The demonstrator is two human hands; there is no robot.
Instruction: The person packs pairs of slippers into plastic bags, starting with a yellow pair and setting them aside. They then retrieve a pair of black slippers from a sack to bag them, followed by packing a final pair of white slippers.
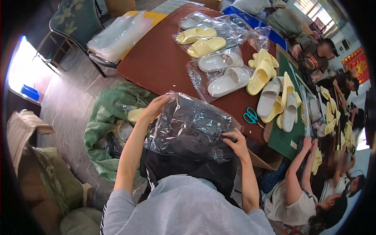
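A clear plastic bag [172, 103] with dark ribbed slippers [192, 144] inside lies across my lap, against the near edge of the table. My left hand [155, 108] grips the bag's upper left corner, fingers closed on the film. At the bag's right side my right hand [237, 144] holds the film between thumb and fingers. The slippers' outline is partly hidden by glare and creases. Just beyond my right hand, teal-handled scissors [250, 116] rest on the table.
On the brown table [150, 58] lie bagged grey slippers [229, 82] and yellow slippers [196, 35], with a loose pile [288, 105] at right. An open green sack [100, 117] stands left of my legs. Plastic bags [117, 35] cover a chair. Several people work at right.
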